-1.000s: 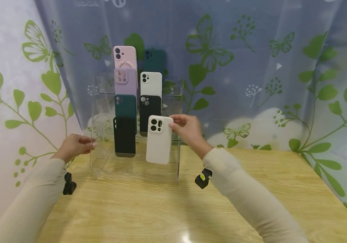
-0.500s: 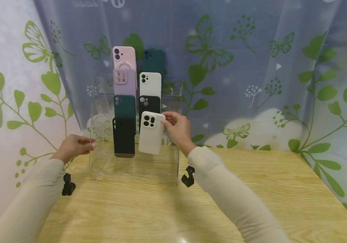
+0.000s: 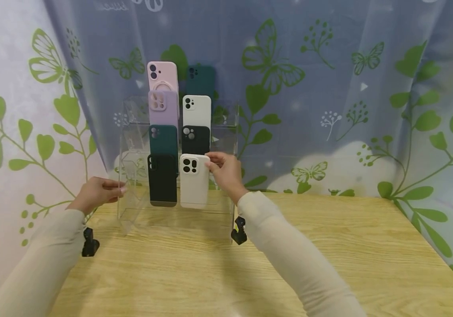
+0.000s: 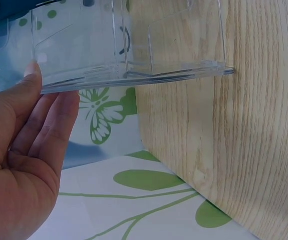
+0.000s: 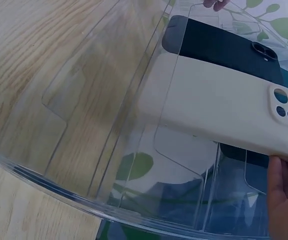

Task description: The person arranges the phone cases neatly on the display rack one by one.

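A white phone case (image 3: 194,187) with a raised camera cutout stands upright on the lowest step of a clear acrylic stand (image 3: 143,218). My right hand (image 3: 226,174) pinches its upper right edge between thumb and fingers, as the right wrist view also shows on the case (image 5: 214,102). Just left of it stands a black phone case (image 3: 163,180). At the stand's left side panel, my left hand (image 3: 98,193) pinches the clear edge; in the left wrist view the thumb lies on one face of the panel (image 4: 133,80) and the fingers on the other.
Higher steps hold a teal case (image 3: 163,138), a lilac case (image 3: 163,108), a pink case (image 3: 163,75), a dark green case (image 3: 202,79), another white case (image 3: 197,112) and another black case (image 3: 196,141). A patterned curtain (image 3: 329,110) hangs behind the wooden table (image 3: 329,246).
My right hand has carried the white case left, first up and then down onto the lowest step, and it now stands straight beside the black case. The left hand keeps its place.
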`<state>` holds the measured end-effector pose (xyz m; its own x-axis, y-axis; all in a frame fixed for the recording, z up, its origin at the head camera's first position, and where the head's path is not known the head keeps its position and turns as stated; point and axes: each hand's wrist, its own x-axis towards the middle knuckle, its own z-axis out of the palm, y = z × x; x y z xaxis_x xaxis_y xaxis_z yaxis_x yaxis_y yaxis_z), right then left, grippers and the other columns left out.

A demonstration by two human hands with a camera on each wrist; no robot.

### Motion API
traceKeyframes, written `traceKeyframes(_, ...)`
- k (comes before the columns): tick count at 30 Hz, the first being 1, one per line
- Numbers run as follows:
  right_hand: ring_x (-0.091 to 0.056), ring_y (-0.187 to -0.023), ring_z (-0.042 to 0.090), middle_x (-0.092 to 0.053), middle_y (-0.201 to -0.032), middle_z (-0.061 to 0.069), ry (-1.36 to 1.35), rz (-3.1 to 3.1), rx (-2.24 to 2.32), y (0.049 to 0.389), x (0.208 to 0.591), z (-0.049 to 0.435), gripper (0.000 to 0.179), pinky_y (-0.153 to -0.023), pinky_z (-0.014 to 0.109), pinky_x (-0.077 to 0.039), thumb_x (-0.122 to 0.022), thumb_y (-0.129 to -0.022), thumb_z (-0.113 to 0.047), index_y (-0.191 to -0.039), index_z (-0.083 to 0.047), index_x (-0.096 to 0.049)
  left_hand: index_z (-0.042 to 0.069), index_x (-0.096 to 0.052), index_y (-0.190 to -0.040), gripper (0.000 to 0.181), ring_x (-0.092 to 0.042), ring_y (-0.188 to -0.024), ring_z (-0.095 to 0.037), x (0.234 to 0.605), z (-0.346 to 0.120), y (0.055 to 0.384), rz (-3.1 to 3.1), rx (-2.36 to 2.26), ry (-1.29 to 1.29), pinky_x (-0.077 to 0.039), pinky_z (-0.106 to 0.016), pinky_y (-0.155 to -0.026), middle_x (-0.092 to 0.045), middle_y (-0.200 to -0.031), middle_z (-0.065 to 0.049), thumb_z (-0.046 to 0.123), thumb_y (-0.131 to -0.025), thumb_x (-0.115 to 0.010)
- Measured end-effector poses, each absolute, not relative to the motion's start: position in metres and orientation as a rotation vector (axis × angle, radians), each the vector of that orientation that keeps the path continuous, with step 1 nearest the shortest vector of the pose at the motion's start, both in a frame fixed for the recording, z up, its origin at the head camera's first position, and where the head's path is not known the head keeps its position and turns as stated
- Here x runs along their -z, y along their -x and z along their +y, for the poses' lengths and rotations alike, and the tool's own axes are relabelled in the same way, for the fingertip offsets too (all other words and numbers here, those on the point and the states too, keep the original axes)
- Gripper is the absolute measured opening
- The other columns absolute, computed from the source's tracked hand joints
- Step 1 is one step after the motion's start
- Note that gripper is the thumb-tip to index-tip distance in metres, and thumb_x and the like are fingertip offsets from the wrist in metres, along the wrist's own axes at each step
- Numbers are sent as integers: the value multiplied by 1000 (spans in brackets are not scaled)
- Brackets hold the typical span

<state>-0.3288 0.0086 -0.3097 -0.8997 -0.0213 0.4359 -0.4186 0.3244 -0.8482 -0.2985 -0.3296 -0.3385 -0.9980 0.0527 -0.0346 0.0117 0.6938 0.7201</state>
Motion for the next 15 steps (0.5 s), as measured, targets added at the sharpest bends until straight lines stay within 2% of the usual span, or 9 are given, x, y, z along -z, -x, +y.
traceKeyframes(15,-68,-94,19,-72,-105,7,-346,-2395,-1350,331,304,6,26,-77,29,-56,-64,-93,-12,-118,-10,-70,-8,-51,-134,51,-60,-110,-40,336,-327,296,2847,-1210,-72,-56,-35,-84,-60,-122,-27,26,-97,-58)
